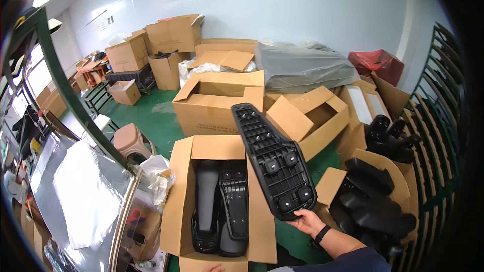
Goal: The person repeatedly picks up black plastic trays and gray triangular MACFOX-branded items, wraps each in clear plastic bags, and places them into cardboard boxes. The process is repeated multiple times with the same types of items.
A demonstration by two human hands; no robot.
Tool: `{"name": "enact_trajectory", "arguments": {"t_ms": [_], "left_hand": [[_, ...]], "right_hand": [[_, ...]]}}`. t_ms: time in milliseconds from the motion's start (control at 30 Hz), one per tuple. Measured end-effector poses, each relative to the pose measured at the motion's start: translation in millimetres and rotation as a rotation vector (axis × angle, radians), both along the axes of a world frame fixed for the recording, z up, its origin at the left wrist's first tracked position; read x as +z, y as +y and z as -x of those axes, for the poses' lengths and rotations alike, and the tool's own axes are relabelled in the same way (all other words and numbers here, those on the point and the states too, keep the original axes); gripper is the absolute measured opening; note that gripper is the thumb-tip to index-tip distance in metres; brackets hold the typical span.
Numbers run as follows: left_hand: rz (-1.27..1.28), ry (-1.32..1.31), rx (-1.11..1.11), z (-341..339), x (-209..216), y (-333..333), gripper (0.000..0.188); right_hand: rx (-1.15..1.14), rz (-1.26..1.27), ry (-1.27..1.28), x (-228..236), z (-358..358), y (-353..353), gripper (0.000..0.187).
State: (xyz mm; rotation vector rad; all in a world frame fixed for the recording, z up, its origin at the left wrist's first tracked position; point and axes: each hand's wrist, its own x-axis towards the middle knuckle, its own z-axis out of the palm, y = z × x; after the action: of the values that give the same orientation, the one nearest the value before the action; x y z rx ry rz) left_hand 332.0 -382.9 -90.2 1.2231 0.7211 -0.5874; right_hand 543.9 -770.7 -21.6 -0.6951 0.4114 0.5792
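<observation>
My right hand (305, 222), with a dark band at the wrist, grips the wide lower end of a long black saddle (275, 161). The saddle is held up at a tilt, its ribbed plastic underside and several rubber pads showing. Left of it stands an open cardboard box (177, 196), flaps spread, with several more saddles inside. One saddle (207, 196) shows its smooth grey-black top, and beside it another saddle (235, 204) lies underside up. Only a sliver of my left hand (214, 268) shows at the lower edge, by the box's near flap; its fingers are mostly hidden.
Right of me, an open carton (401, 186) holds several black saddles, near a green slatted rack (433, 121). Other cartons (217, 108) stand ahead, before a grey plastic-covered pile (305, 65). A plastic-covered table (75, 196) and a beige stool (132, 141) are to the left.
</observation>
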Motion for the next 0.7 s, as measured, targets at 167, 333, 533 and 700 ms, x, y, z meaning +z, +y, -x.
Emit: {"name": "enact_trajectory", "arguments": {"t_ms": [167,333,533,700], "left_hand": [[-0.359,0.162,0.160,34,-13,-21,0.034],[-0.555,0.068,-0.051,52,8,-88,0.031],[-0.618,-0.045,-0.183,69,-14,-127,0.032],[-0.415,0.100,0.109,73,-17,-146,0.033]], "right_hand": [[-0.081,-0.041,-0.056,-27,-152,-14,0.037],[-0.177,-0.173,-0.221,-20,-345,20,0.037],[-0.020,0.163,-0.278,-11,-493,116,0.031],[0.761,0.676,-0.741,-54,-400,169,0.039]]}}
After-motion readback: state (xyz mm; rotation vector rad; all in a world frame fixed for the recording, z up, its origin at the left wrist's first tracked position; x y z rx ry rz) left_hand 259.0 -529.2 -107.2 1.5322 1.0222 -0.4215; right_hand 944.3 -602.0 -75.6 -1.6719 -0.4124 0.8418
